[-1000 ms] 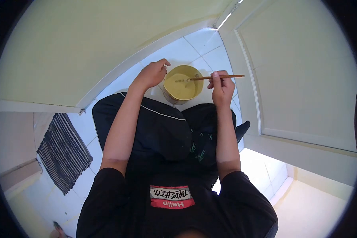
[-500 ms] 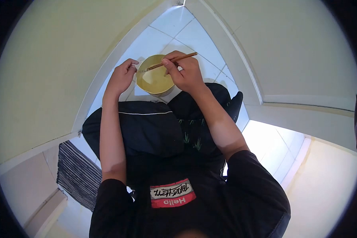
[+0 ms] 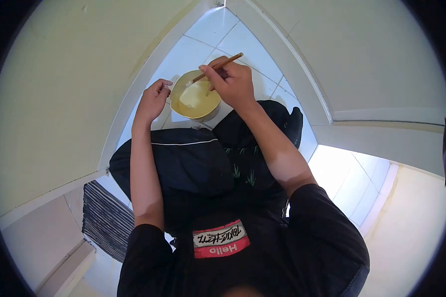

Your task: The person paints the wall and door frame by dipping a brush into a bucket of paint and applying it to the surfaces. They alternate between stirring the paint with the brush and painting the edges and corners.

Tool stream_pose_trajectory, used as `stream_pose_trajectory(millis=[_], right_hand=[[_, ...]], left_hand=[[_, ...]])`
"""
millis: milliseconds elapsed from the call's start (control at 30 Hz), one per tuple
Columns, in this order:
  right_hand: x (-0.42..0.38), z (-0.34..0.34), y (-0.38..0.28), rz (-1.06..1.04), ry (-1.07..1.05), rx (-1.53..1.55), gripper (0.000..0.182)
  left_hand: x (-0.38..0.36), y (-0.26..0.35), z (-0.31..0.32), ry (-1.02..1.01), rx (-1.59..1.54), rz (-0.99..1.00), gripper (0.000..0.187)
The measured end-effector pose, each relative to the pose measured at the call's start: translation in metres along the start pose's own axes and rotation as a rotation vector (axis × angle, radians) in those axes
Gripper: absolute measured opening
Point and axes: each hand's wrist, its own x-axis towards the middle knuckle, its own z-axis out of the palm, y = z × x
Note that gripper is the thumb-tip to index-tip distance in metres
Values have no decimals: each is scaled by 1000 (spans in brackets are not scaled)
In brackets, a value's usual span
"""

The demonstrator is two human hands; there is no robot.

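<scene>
My right hand (image 3: 233, 81) is closed around a thin wooden-handled paintbrush (image 3: 232, 59). Its whitish tip points down over the inside of a yellow round bucket (image 3: 177, 105), at the far left of the opening. Whether the tip touches the pale contents cannot be made out. Beside the bucket's left rim is my left hand (image 3: 152, 101), fingers loosely bent with thumb and forefinger apart. Those fingertips are at or very close to the rim, and nothing shows between them.
The bucket stands on white floor tiles (image 3: 203, 42) in a corner. Pale walls (image 3: 59, 99) close in on the left and a white panel (image 3: 371, 59) on the right. My dark-clothed legs (image 3: 193, 163) are close in front. A striped mat (image 3: 106, 222) lies at lower left.
The paintbrush has become steeper, its tip shifting up and to the right inside the bucket. My left thumb and forefinger have spread slightly apart. The whole view has shifted a little.
</scene>
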Motion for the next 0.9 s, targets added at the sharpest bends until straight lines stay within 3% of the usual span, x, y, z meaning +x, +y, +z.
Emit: stream_pose_trajectory(millis=[200,400,500,600,700,800,900], right_hand=[[-3,12,-7,170,47,245,21],[3,1,-2,75,71,58,29],[0,3,-4,202,53,207,29],[-2,2,-4,171,2,194,27],[4,-5,6,-56,133,-69,26],[-4,-2,1,124,103,122,25],[-12,10,-5,108,30,218,26]], left_hand=[[2,-2,1,6,-27,-12,26],[2,-14,1,9,-47,-25,26],[5,-24,4,4,-69,-21,28],[8,-33,8,-3,-79,-23,29],[5,-35,6,-6,-72,-51,26],[3,-42,6,2,-63,-64,27],[2,-50,7,0,-65,-80,29]])
